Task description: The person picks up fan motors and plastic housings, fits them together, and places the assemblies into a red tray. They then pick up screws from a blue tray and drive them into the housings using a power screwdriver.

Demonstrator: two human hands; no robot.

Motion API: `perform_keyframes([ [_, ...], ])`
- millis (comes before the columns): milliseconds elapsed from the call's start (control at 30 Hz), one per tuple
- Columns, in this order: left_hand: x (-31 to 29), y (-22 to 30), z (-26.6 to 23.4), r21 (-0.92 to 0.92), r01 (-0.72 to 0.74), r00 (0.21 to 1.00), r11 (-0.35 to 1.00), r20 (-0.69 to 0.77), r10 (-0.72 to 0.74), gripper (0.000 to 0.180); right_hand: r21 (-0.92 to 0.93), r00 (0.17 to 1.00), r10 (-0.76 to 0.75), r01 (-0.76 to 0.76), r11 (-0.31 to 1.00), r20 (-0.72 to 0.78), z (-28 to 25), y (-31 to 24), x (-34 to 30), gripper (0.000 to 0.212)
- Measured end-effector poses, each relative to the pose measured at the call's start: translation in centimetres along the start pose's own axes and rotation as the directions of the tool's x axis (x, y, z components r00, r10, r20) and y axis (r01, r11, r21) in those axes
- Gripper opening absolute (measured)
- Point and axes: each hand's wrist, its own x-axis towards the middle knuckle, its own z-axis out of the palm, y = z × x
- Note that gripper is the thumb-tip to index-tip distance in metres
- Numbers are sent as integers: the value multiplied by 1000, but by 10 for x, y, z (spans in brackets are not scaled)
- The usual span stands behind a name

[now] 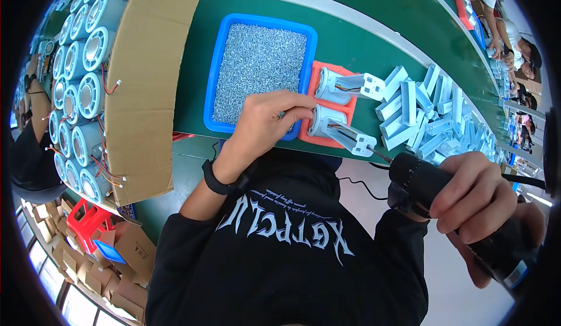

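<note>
In my right hand (482, 200) is a black electric screwdriver (423, 177). Its thin bit points left, with the tip by the flat end of a pale blue bracket (356, 142). That bracket joins the nearer pale blue cylinder (327, 121), which lies in an orange-red holder (321, 140). A second cylinder (333, 86) with a similar bracket (368, 86) lies just beyond it. My left hand (263, 118) is closed, fingertips at the left end of the nearer cylinder. A few small screws (281, 115) show between its fingers; whatever the fingertips pinch is hidden.
Left of the holder, a blue tray (215, 69) is full of small screws. Loose pale blue brackets (421, 109) are heaped at the right. A cardboard carton (146, 86) of wired cylinders (90, 95) stands at the left. Other people (514, 51) work at the far right.
</note>
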Motion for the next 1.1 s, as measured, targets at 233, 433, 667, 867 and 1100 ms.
perform_keyframes([
  [233, -8, -15, 24, -30, -86, 995, 996, 45, 87, 17, -12, 996, 23, -25, 1000, -80, 4, 2, -8, 56],
  [433, -7, -22, 37, 16, -234, 972, 972, 7, 234, 20, -37, 995, -3, -1, 999, -96, 4, 2, -9, 62],
  [667, -11, -20, 41, -213, 69, 997, 975, 31, -63, 20, 52, 1000, -9, 10, 999, -27, -1, 5, -13, 44],
  [867, -9, -27, 36, -151, -91, 992, 984, 68, 102, 17, 76, 999, -24, 28, 997, -44, 0, 12, -14, 48],
  [1100, -12, -27, 38, -23, -185, 982, 982, 45, 186, 16, -43, 982, 5, -13, 999, -187, -1, 2, -22, 59],
])
